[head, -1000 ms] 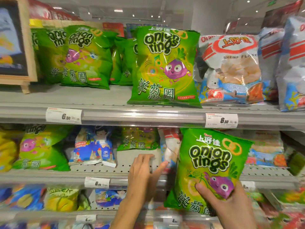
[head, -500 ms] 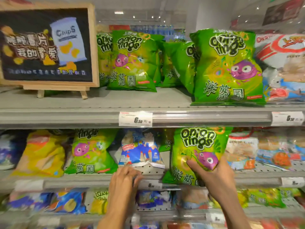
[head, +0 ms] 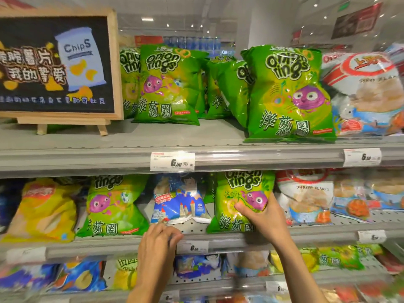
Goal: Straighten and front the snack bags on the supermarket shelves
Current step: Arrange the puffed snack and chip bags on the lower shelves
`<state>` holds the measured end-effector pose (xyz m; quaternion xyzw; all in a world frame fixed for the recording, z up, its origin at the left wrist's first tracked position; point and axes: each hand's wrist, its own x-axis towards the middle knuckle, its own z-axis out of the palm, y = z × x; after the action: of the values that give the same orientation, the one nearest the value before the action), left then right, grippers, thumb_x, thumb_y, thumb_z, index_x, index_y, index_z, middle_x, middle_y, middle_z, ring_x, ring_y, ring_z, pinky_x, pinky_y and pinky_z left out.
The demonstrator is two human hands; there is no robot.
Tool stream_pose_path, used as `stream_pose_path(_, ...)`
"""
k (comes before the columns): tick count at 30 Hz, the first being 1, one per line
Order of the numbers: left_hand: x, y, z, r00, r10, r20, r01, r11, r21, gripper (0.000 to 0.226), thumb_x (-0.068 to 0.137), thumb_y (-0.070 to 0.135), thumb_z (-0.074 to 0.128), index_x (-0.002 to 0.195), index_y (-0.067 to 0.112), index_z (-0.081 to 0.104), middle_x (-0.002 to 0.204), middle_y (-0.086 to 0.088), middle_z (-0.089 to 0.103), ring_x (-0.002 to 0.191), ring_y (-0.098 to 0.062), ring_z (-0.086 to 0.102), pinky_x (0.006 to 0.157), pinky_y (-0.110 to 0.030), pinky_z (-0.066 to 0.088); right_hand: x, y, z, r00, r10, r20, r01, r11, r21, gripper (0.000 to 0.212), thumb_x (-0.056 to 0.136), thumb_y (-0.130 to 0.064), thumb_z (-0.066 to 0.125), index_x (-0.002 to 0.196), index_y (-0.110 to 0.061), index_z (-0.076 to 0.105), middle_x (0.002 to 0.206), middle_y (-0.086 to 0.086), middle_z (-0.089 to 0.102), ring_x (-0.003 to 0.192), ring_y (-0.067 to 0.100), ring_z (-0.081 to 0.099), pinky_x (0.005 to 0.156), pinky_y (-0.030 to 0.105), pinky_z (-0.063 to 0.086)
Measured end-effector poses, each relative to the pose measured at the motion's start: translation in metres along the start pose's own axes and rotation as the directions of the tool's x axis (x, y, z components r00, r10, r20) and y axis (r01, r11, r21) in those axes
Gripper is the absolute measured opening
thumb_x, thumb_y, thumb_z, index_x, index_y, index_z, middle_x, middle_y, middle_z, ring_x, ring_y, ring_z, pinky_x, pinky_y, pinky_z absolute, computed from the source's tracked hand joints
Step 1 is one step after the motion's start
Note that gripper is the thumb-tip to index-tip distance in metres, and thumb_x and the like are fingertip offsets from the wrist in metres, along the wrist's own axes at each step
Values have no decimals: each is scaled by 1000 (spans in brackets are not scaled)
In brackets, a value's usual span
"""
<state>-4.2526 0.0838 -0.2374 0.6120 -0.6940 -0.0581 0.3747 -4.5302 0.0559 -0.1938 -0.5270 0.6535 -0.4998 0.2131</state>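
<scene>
My right hand [head: 265,217] grips a green onion rings bag [head: 238,200] standing upright at the front of the middle shelf [head: 306,234]. My left hand [head: 158,241] rests with curled fingers on the shelf's front edge, just below a blue and white snack bag [head: 179,200] that lies further back; the fingertips are close to its bottom corner. A second green onion rings bag [head: 111,206] stands to the left, next to a yellow chip bag [head: 43,211]. Shrimp flakes bags [head: 306,195] sit to the right of the held bag.
The top shelf [head: 196,136] carries several green onion rings bags [head: 286,92], a shrimp flakes bag [head: 367,92] and a wooden-framed chips sign [head: 56,66] at the left. Price tags [head: 172,161] line the shelf rails. A lower shelf [head: 196,281] holds blurred mixed bags.
The view has swung left. My right hand carried the green onion rings bag up and set it upright on the middle shelf. My left hand drew back from the shelf's gap to its front edge.
</scene>
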Motion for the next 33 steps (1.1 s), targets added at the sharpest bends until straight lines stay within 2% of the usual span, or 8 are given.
stream_pose_path(3, -1, 0, 1, 999, 9, -38, -9, 1000, -9, 5, 89, 31, 70, 84, 29, 72, 85, 16, 59, 90, -7, 50, 77, -32, 43, 6, 5, -9, 1000, 9, 5, -9, 999, -45, 90, 45, -80, 75, 113, -25, 56, 103, -8, 72, 93, 15, 69, 85, 39, 55)
stream_pose_path(7, -1, -1, 1, 998, 39, -53, -39, 999, -6, 4, 86, 29, 73, 82, 28, 72, 84, 14, 59, 85, -11, 53, 75, -35, 48, 5, 7, -1, 997, 18, 75, -15, 999, -42, 82, 46, -85, 73, 107, -32, 56, 98, -20, 69, 91, -4, 66, 76, 24, 50)
stream_pose_path(11, -2, 0, 1, 996, 55, -66, -56, 998, -13, 3, 85, 29, 74, 84, 26, 73, 84, 14, 59, 86, -10, 53, 75, -35, 49, 11, 5, 6, 988, 51, 148, -40, 996, -74, 100, 45, -93, 68, 118, -25, 57, 108, -9, 71, 102, 15, 66, 92, 39, 53)
stream_pose_path(15, -3, 2, 0, 996, 45, -72, -46, 999, -10, 5, 87, 30, 71, 86, 26, 72, 85, 15, 59, 87, -8, 53, 76, -34, 50, 11, 2, 4, 982, 93, 164, -70, 988, -140, 101, 48, -89, 67, 121, -20, 52, 116, 0, 66, 108, 24, 62, 94, 41, 50)
stream_pose_path(20, -3, 4, 1, 996, 35, -77, -36, 999, -9, 5, 87, 32, 72, 86, 28, 71, 86, 16, 57, 89, -5, 52, 77, -32, 49, -8, -1, 4, 999, -36, 41, 41, 991, -126, 87, 57, -80, 66, 118, -19, 56, 112, 3, 65, 108, 27, 60, 94, 47, 49)
stream_pose_path(27, -4, 5, 0, 998, 14, -57, -16, 999, -45, 8, 87, 40, 71, 91, 33, 70, 91, 20, 59, 92, -2, 51, 80, -26, 46, -47, -1, 16, 950, -221, -221, 158, 950, -269, 82, 83, -42, 78, 148, -4, 44, 149, 18, 45, 139, 35, 36, 113, 52, 36)
stream_pose_path(30, 1, 4, -4, 995, -14, -103, -3, 987, -158, 7, 85, 33, 74, 90, 36, 70, 91, 24, 62, 92, 3, 55, 80, -20, 45, -63, -10, 25, 867, -337, -366, 256, 933, -253, 61, 91, -36, 70, 141, -5, 53, 141, 17, 50, 133, 35, 42, 110, 46, 36)
stream_pose_path(33, 8, -5, -18, 980, -4, -199, -45, 970, -240, 12, 83, 23, 77, 87, 31, 70, 89, 22, 64, 89, 1, 60, 81, -21, 46, -74, -23, 42, 840, -392, -376, 323, 917, -234, 50, 88, -31, 66, 130, -4, 60, 127, 12, 60, 120, 31, 52, 107, 38, 38)
